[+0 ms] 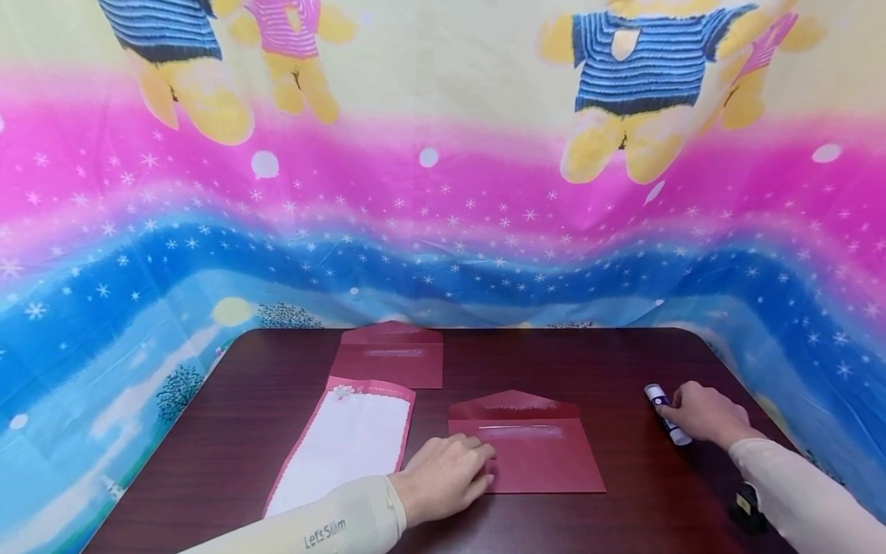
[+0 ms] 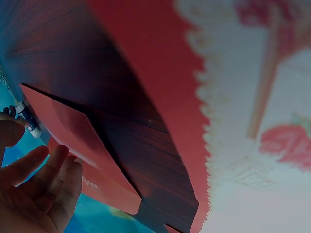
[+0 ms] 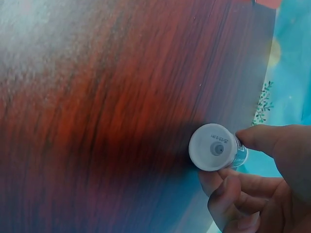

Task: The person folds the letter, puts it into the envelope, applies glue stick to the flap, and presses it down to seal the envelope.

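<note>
Item 1: glue stick (image 3: 212, 150). One, white tube with a dark label. Lies between the right thumb and fingers, slantwise to the person; a white end with a small recess faces the wrist camera. Whether it bears on the table or is just clear of it: cannot tell.

Item 2: right hand (image 1: 709, 412). Thumb and fingers pinch the tube from opposite sides. Handling note: a pinch near mid-length should keep both ends free; the round barrel may roll if the thumb slips, so firm the fingers before any lift.

Item 3: left hand (image 1: 446, 473). Fingers loosely bent and parted, gripping nothing; they reach over the left part of the near envelope. Contact: cannot tell. Handling note: flat fingertips, pressed lightly, would best steady the paper without creasing it.

Item 4: near envelope (image 1: 543, 458). Red; under and to the right of the left fingertips, well apart from the right fingers. Flap raised, pointing away from the person.

Item 5: letter sheet (image 1: 353, 431). White, red-bordered; left of the left fingers, partly behind the sleeve (image 1: 332, 519). Handling note: the cuff could drag it.

Item 6: far envelope (image 1: 394, 365). Red, beyond the left fingers.
</note>
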A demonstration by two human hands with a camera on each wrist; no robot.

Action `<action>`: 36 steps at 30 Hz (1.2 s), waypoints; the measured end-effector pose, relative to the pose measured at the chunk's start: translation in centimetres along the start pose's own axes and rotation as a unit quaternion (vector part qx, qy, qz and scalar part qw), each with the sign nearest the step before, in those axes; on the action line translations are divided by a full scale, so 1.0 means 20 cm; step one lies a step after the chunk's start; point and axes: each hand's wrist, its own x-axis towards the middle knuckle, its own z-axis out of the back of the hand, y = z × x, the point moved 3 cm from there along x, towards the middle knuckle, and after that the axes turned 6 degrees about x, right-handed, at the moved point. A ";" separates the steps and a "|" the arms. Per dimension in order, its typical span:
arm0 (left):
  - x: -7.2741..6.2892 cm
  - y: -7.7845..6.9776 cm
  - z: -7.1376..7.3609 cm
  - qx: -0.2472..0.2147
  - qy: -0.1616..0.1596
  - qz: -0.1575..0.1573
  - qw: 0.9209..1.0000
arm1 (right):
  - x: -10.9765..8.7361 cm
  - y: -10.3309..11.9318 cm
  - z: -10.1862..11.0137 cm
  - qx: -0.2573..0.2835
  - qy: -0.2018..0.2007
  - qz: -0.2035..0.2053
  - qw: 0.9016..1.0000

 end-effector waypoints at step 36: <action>0.00 -0.01 0.00 0.010 -0.001 -0.002 1.000 | 0.02 -0.08 0.02 0.004 -0.003 0.002 1.000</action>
